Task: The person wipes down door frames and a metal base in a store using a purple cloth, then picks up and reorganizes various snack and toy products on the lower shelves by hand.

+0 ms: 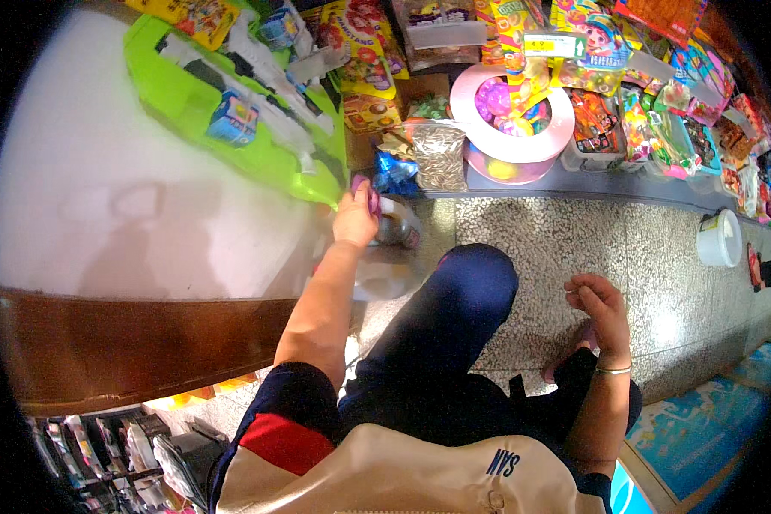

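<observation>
My left hand (354, 225) is closed on a purple cloth or sponge (374, 202), partly hidden by the fingers, at the corner of a green display holder (315, 187). Just under it stands a transparent plastic jar or tub (400, 231), blurred. A bag of striped seeds (439, 157) and a blue shiny packet (396, 172) lie beyond, on the edge of a dark shelf (507, 184). Over the floor hangs my right hand (601, 311), its fingers loosely bent, with nothing visible in it.
A pink-rimmed tub (462, 103) of colourful balls stands on the shelf among hanging sweet packets (360, 45). On the speckled floor (552, 238) sits a white bucket (719, 238). A white panel with a brown edge (154, 347) is at left, blue boxes (707, 424) at lower right.
</observation>
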A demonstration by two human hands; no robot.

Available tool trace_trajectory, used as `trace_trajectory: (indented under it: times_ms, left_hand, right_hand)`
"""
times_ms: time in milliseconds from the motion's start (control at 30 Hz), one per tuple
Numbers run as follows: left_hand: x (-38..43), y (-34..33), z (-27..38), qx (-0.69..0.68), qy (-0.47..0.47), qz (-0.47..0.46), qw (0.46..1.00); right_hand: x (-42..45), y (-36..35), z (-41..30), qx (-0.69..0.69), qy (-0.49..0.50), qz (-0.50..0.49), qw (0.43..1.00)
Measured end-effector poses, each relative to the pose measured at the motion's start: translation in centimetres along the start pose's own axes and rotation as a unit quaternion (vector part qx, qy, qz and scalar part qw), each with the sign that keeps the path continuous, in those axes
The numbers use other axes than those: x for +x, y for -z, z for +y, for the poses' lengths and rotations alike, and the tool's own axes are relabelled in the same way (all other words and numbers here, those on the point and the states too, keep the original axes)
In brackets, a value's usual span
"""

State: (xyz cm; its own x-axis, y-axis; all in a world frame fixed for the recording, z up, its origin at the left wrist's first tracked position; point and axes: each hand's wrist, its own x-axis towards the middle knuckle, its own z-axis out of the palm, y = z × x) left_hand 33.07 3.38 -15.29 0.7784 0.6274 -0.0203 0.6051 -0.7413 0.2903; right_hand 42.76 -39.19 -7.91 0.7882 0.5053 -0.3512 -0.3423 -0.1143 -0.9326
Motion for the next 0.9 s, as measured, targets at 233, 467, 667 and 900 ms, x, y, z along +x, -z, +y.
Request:
trace_trajectory:
  times_ms: [233, 467, 667, 900]
  left_hand:
    - [-0.9, -0.3, 1.7, 0.141, -0.263, 0.023, 0.954]
    - [0.5, -3.7, 2.8, 0.272, -0.284, -0.349, 0.85]
    - [1.2, -5.6, 4.8, 0.485, -0.525, -0.302, 0.631]
    - [2.4, -16.9, -1.7, 0.359, -0.526, -0.268, 0.723]
  right_hand:
    - [-0.6, 0.2, -0.5, -0.043, 0.004, -0.034, 0.999]
    - [-0.5, -0.2, -1.0, -0.09, 0.004, -0.036, 0.995]
    - [-0.5, 1.0, 0.1, -0.104, -0.009, -0.022, 0.994]
    - [0.0, 0.2, 0.0, -0.146, -0.032, -0.02, 0.989]
